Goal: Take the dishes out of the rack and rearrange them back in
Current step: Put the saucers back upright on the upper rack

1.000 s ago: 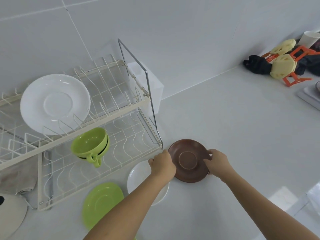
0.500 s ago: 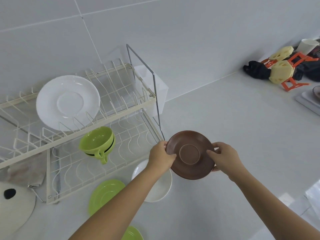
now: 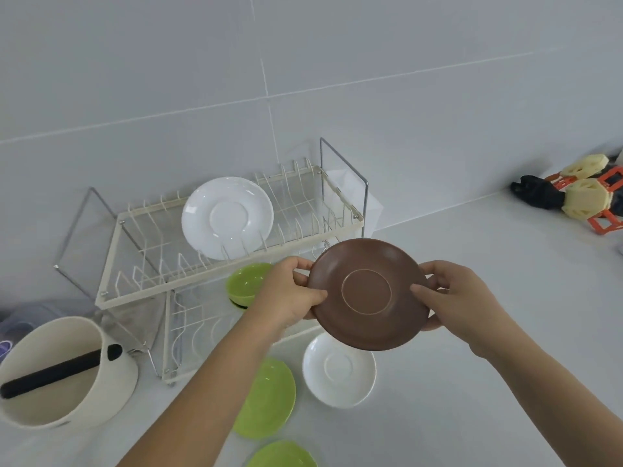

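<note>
Saucer point(image 3: 367, 294) aloft, left hand point(image 3: 290, 294) and right hand point(image 3: 458, 298) pinching opposite rims. Step looks like reloading: tip upright, slot into rack point(image 3: 215, 274) tines.

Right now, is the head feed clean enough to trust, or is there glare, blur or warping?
Head view: soft even light, faint shadows; small highlights on the white saucer in the rack; brown saucer, left hand and right hand sharp; wide-angle bends wall tile lines and softens the edges.
</note>
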